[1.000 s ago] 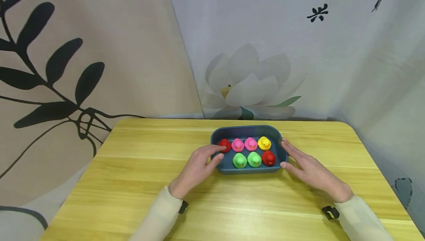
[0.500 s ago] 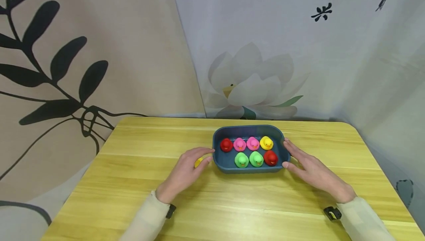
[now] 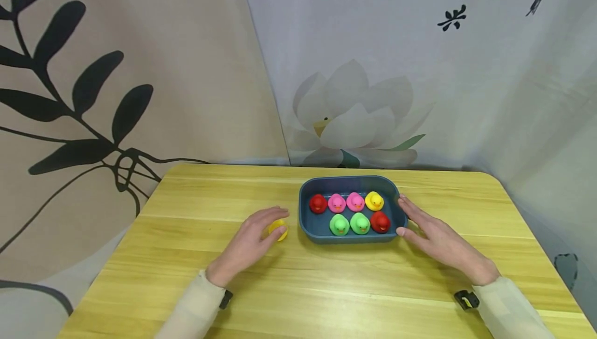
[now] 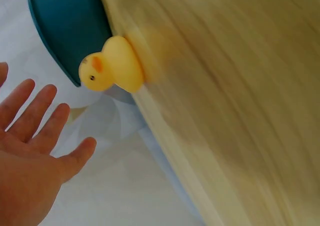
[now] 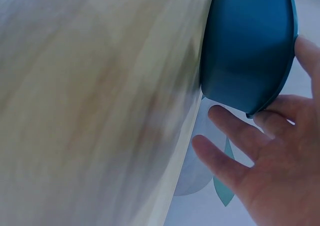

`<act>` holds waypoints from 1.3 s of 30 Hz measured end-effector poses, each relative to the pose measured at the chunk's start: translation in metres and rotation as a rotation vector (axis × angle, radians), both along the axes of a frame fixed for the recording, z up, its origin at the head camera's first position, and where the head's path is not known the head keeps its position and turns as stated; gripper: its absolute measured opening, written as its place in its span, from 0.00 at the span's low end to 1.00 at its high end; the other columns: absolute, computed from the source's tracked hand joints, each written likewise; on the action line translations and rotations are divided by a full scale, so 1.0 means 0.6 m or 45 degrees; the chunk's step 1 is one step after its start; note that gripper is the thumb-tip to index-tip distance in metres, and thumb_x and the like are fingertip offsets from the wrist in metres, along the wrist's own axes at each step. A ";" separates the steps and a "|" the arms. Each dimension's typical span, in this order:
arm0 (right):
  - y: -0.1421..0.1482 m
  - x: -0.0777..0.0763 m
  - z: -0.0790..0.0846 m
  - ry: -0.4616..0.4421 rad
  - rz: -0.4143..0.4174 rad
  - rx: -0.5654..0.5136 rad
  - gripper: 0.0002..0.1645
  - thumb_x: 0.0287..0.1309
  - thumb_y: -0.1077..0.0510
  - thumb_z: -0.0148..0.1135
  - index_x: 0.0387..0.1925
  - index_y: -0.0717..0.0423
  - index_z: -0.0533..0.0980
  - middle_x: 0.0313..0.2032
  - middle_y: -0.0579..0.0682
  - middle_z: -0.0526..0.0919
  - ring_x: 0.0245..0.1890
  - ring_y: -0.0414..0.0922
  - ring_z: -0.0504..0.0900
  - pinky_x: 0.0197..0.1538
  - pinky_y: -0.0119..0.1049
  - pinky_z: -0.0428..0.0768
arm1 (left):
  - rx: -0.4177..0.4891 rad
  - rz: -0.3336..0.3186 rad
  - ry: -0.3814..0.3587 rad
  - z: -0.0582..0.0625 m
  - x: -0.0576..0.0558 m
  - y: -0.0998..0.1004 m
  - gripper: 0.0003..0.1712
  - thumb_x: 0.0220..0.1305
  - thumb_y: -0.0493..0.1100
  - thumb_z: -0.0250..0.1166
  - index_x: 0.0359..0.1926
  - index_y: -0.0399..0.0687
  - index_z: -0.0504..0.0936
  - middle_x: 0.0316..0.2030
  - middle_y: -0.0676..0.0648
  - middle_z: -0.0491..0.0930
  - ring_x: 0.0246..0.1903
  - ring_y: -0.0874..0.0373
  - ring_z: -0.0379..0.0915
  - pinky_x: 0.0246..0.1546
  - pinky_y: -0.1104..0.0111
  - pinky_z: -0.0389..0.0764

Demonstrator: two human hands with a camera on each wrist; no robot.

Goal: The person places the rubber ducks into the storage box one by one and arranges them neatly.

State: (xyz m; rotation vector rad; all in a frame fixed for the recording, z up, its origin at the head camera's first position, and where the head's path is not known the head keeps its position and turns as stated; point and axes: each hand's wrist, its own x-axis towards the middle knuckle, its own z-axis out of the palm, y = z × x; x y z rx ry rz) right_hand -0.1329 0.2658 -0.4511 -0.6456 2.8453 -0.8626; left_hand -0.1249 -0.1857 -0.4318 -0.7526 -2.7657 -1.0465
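Note:
Left of the dark blue tray [image 3: 352, 239], a yellow toy duck [image 3: 278, 229] stands on the table. My left hand [image 3: 247, 245] hovers around it in the head view; the left wrist view shows the fingers extended and apart from the yellow duck [image 4: 122, 66]. At the tray's right end, my right hand [image 3: 443, 243] touches the rim with straight fingers, as the right wrist view also shows on the tray wall [image 5: 247, 41]. Inside the tray sit two rows: red duck [image 3: 318, 203], two pink ducks, yellow duck [image 3: 374, 201], then two green ducks [image 3: 339, 225] and another red duck [image 3: 380, 222].
The pale wooden table [image 3: 326, 292] extends in front of the tray and to both sides. Behind it hangs a printed cloth backdrop [image 3: 210, 69] with leaves, a flower and dark characters.
My left hand has drawn back leftward from the tray's left end, uncovering the yellow duck on the table. The right hand stays at the tray's right end. The head view has shifted slightly.

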 end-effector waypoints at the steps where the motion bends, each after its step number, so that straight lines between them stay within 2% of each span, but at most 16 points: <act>1: 0.000 0.000 0.000 0.001 0.000 0.001 0.47 0.75 0.39 0.56 0.83 0.53 0.51 0.82 0.57 0.49 0.76 0.66 0.58 0.69 0.67 0.64 | -0.007 -0.002 -0.017 -0.002 -0.001 -0.003 0.23 0.75 0.47 0.65 0.66 0.45 0.81 0.66 0.45 0.78 0.68 0.45 0.70 0.69 0.47 0.69; 6: 0.001 0.000 -0.001 0.005 0.005 0.004 0.47 0.75 0.39 0.56 0.83 0.53 0.50 0.82 0.57 0.49 0.76 0.66 0.59 0.69 0.67 0.64 | -0.076 -0.035 -0.087 -0.011 -0.004 -0.022 0.28 0.75 0.50 0.64 0.70 0.46 0.76 0.70 0.43 0.73 0.71 0.44 0.66 0.70 0.46 0.67; 16: 0.003 -0.002 -0.002 0.011 0.010 0.002 0.47 0.75 0.39 0.56 0.83 0.53 0.50 0.82 0.57 0.49 0.76 0.65 0.59 0.70 0.67 0.64 | -0.200 -0.112 -0.140 -0.027 -0.013 -0.051 0.32 0.78 0.58 0.58 0.74 0.46 0.72 0.75 0.42 0.67 0.75 0.42 0.58 0.73 0.40 0.58; 26: 0.004 -0.002 -0.003 0.008 0.013 -0.004 0.47 0.75 0.39 0.56 0.83 0.52 0.50 0.81 0.58 0.49 0.76 0.65 0.59 0.70 0.67 0.64 | -0.264 -0.165 -0.175 -0.037 -0.024 -0.061 0.33 0.79 0.60 0.54 0.73 0.47 0.73 0.73 0.40 0.68 0.74 0.40 0.61 0.72 0.40 0.60; 33: 0.003 -0.001 -0.002 0.007 0.011 -0.003 0.47 0.75 0.39 0.56 0.83 0.52 0.50 0.81 0.58 0.49 0.76 0.65 0.58 0.70 0.66 0.64 | -0.273 -0.195 -0.137 -0.036 -0.028 -0.062 0.24 0.77 0.49 0.61 0.68 0.45 0.78 0.68 0.41 0.75 0.69 0.43 0.70 0.69 0.47 0.69; 39: 0.004 -0.001 -0.001 0.006 0.011 -0.001 0.47 0.75 0.39 0.56 0.83 0.52 0.50 0.81 0.58 0.49 0.76 0.65 0.59 0.70 0.66 0.64 | -0.270 -0.182 -0.092 -0.040 -0.031 -0.061 0.21 0.73 0.42 0.66 0.64 0.43 0.81 0.64 0.42 0.79 0.63 0.45 0.76 0.65 0.50 0.75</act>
